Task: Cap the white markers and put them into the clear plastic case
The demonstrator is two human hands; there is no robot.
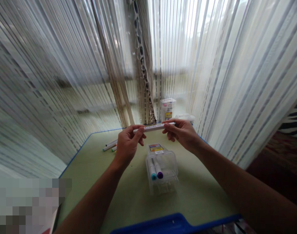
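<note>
Both hands hold a white marker [154, 127] level above the table, one at each end. My left hand [131, 139] pinches its left end between thumb and fingers. My right hand [181, 132] pinches the right end, where a dark tip shows. Below the hands lies a clear plastic case [171, 162] with a yellow and blue label. Inside it, on the left, are a teal-ended marker [152, 170] and a purple-ended marker [158, 169]. Several more white markers [109, 147] lie on the table beyond my left wrist, partly hidden by it.
The pale green table [129, 195] has a blue edge and a raised blue front rim [153, 224]. At the back stands a clear container [168, 110] with a label, beside another clear plastic item [186, 117]. String curtains [72, 65] hang behind the table and at both sides.
</note>
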